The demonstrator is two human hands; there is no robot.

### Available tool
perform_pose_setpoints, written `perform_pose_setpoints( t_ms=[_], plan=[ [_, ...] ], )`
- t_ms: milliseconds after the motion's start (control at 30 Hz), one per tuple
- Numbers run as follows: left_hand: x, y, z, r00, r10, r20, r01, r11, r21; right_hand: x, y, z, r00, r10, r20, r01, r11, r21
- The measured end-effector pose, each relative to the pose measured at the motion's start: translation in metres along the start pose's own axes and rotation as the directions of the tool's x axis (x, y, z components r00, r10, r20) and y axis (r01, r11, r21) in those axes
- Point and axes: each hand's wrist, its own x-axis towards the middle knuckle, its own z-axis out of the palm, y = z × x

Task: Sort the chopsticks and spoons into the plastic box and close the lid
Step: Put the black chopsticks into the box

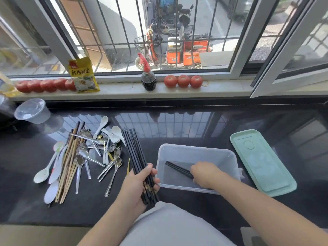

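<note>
Barred window (159, 32), sunlit sill (120, 89), glossy black counter (195, 125)

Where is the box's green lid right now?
In the head view, the green lid lies flat on the dark counter at the right, just beside the clear plastic box, not on it.

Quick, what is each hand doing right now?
Left hand: grips a bundle of black chopsticks beside the plastic box.
Right hand: inside the box, holds a few black chopsticks.
</note>
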Motion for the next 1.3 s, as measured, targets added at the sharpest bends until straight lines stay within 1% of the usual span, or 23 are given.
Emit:
perform_pose_setpoints(
  t_ms=[167,233,267,300,367,400,433,467,567,667,700,767,800,833,867,900,933,967,1000,1033,1100,1167,1300],
  plan=[
    [-0.007,0.002,-0.002,1.000,0.007,0.001,-0.007,0.999,0.049,0.002,-0.007,-0.011,0.995,0.087,-0.048,-0.082,0.991,0.104],
    [-0.009,0.004,-0.002,1.000,0.010,0.022,-0.012,0.998,0.064,-0.010,-0.013,-0.020,0.985,0.106,-0.133,-0.064,0.955,0.288],
    [-0.009,0.005,-0.001,0.999,0.016,0.033,-0.018,0.997,0.079,-0.017,-0.018,-0.024,0.977,0.118,-0.177,-0.029,0.898,0.439],
    [-0.010,0.004,0.001,0.999,0.024,0.048,-0.029,0.994,0.105,-0.026,-0.026,-0.028,0.968,0.126,-0.219,0.037,0.787,0.616],
    [-0.011,0.003,0.006,0.995,0.041,0.091,-0.058,0.981,0.184,-0.049,-0.049,-0.038,0.956,0.115,-0.270,0.207,0.388,0.898],
    [-0.011,0.002,0.010,0.991,0.047,0.122,-0.074,0.971,0.229,-0.060,-0.060,-0.043,0.953,0.104,-0.283,0.262,0.183,0.948],
    [-0.011,0.001,0.013,0.986,0.049,0.158,-0.091,0.958,0.274,-0.069,-0.069,-0.046,0.949,0.116,-0.293,0.289,0.045,0.956],
    [-0.012,-0.001,0.016,0.980,0.047,0.194,-0.107,0.944,0.312,-0.075,-0.074,-0.047,0.944,0.159,-0.288,0.297,-0.030,0.955],
    [-0.014,-0.002,0.020,0.962,0.050,0.269,-0.161,0.897,0.411,-0.083,-0.075,-0.047,0.940,0.257,-0.226,0.266,-0.137,0.954],
    [-0.019,-0.002,0.020,0.947,0.037,0.320,-0.194,0.857,0.477,-0.087,-0.069,-0.044,0.952,0.199,-0.234,0.260,-0.115,0.959],
    [-0.021,-0.002,0.021,0.950,0.036,0.310,-0.187,0.861,0.472,-0.087,-0.067,-0.045,0.940,0.218,-0.261,0.290,-0.110,0.951],
    [-0.020,-0.002,0.021,0.968,0.068,0.241,-0.173,0.880,0.443,-0.083,-0.056,-0.052,0.861,0.390,-0.326,0.417,-0.174,0.892],
    [-0.018,-0.001,0.019,0.977,0.103,0.187,-0.175,0.886,0.429,-0.080,-0.047,-0.057,0.779,0.507,-0.368,0.506,-0.161,0.848],
    [-0.015,0.000,0.016,0.981,0.144,0.127,-0.185,0.889,0.418,-0.077,-0.035,-0.061,0.668,0.602,-0.438,0.578,-0.050,0.814],
    [-0.012,0.001,0.012,0.980,0.185,0.074,-0.199,0.885,0.420,-0.072,-0.023,-0.063,0.556,0.628,-0.545,0.589,0.165,0.791],
    [-0.008,0.001,0.007,0.975,0.220,0.036,-0.213,0.874,0.436,-0.066,-0.010,-0.061,0.504,0.543,-0.672,0.507,0.443,0.739],
    [-0.005,0.002,0.002,0.970,0.244,0.010,-0.222,0.861,0.457,-0.059,-0.001,-0.055,0.579,0.363,-0.730,0.354,0.695,0.626],
    [-0.003,0.002,-0.001,0.965,0.260,-0.012,-0.225,0.854,0.469,-0.050,0.004,-0.047,0.736,0.186,-0.651,0.193,0.864,0.464],
    [-0.002,0.002,-0.003,0.962,0.270,-0.029,-0.226,0.855,0.466,-0.042,0.007,-0.038,0.871,0.072,-0.485,0.089,0.950,0.300],
    [-0.001,0.001,-0.003,0.961,0.273,-0.041,-0.226,0.862,0.454,-0.035,0.007,-0.028,0.947,0.011,-0.321,0.048,0.983,0.177],
    [-0.001,-0.001,-0.002,0.964,0.261,-0.049,-0.215,0.876,0.432,-0.022,0.004,-0.014,0.992,-0.031,-0.119,0.034,0.999,0.021],
    [0.000,-0.004,-0.003,0.972,0.233,-0.041,-0.195,0.886,0.420,-0.008,-0.001,-0.006,0.998,-0.031,-0.056,0.030,0.999,-0.017],
    [0.001,-0.006,-0.003,0.981,0.191,-0.031,-0.166,0.913,0.373,0.014,-0.010,-0.005,0.999,-0.003,-0.046,0.002,1.000,-0.028]
  ],
)
